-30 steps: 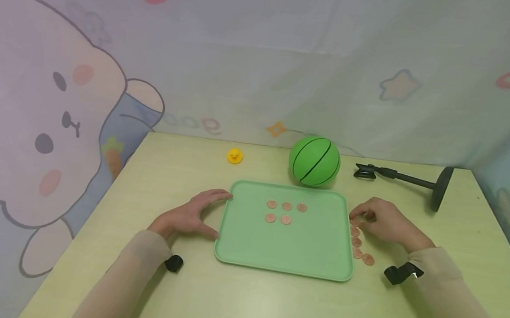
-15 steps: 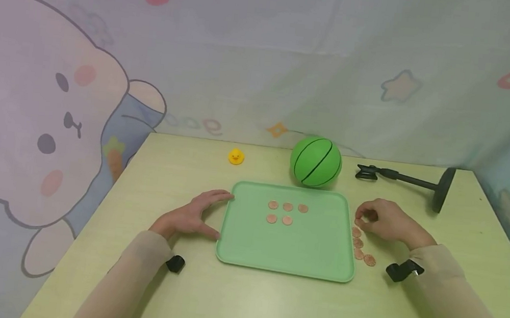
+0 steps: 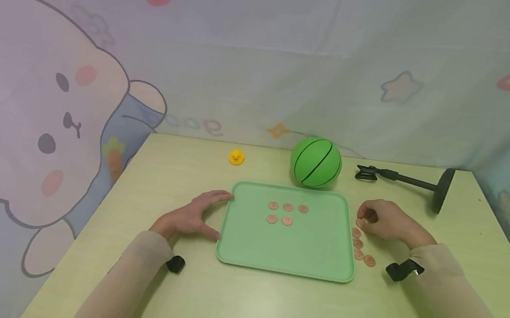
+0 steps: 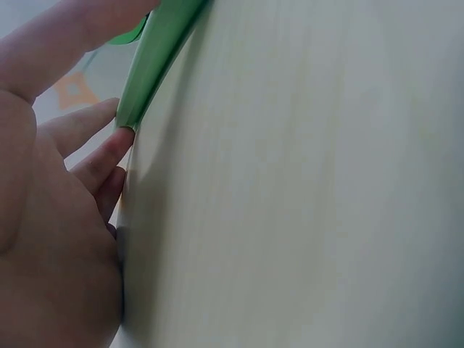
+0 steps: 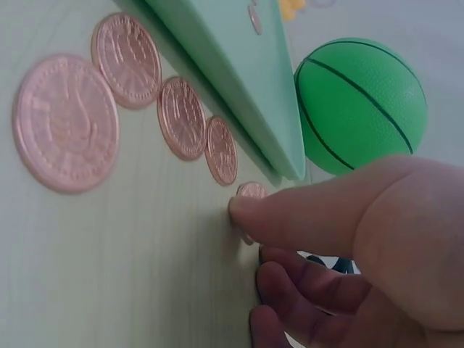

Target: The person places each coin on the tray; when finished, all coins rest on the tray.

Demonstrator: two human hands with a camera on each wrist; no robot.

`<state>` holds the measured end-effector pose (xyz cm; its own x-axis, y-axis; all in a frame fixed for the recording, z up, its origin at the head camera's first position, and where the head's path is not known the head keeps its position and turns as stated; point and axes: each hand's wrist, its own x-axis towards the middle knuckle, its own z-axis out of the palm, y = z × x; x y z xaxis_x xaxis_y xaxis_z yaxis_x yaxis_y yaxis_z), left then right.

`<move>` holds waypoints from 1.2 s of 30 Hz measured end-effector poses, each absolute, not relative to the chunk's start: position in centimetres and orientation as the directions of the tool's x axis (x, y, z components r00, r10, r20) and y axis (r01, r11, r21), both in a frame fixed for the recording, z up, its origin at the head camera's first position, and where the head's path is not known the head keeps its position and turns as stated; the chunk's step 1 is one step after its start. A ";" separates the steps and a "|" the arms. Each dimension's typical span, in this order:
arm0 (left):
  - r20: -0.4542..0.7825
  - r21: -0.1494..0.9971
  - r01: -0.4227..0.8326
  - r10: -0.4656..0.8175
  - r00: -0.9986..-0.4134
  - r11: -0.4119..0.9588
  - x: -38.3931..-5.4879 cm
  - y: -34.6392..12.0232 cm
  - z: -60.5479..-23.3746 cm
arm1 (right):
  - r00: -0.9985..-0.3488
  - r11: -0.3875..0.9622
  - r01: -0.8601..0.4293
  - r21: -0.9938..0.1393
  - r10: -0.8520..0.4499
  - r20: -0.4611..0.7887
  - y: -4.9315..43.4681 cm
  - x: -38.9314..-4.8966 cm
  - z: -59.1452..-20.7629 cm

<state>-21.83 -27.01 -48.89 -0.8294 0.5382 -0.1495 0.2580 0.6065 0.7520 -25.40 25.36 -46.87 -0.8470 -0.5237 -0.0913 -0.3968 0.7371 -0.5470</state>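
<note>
My right hand (image 3: 385, 220) pinches a copper-coloured coin (image 5: 251, 190) between thumb and fingertips, just beyond the right rim of a light green tray (image 3: 285, 254). Several more such coins (image 3: 357, 243) lie in a line on the table along that rim, nearest to my right wrist. Inside the tray, several coins (image 3: 288, 207) lie flat in two rows toward the back. On the opposite side my left hand (image 3: 188, 216) has its fingers and thumb spread against the left rim. The left wrist view shows the fingertips (image 4: 123, 136) touching the tray's edge.
Behind the tray sits a green ball (image 3: 316, 162) with black lines. A small yellow rubber duck (image 3: 236, 157) stands at the back of the table (image 3: 241, 301). A black stand (image 3: 414, 182) lies on its side at the back right. A printed cloth (image 3: 264, 62) hangs behind.
The right hand has shifted slightly right, away from the tray's rim, and the coin at its fingertips has moved with it. The left hand and the coins in the tray stay put.
</note>
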 end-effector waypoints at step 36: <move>-0.145 0.766 0.252 0.541 -0.829 0.592 -21.9 -27.1 -49.1 | -0.870 0.716 -0.407 -0.567 -0.494 0.001 26.6 -23.9 -47.2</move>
<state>-21.90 -27.08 -49.14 -0.8286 0.5406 -0.1452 0.2521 0.5920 0.7655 -23.90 26.64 -47.21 -0.8695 -0.4939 0.0007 -0.4073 0.7162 -0.5667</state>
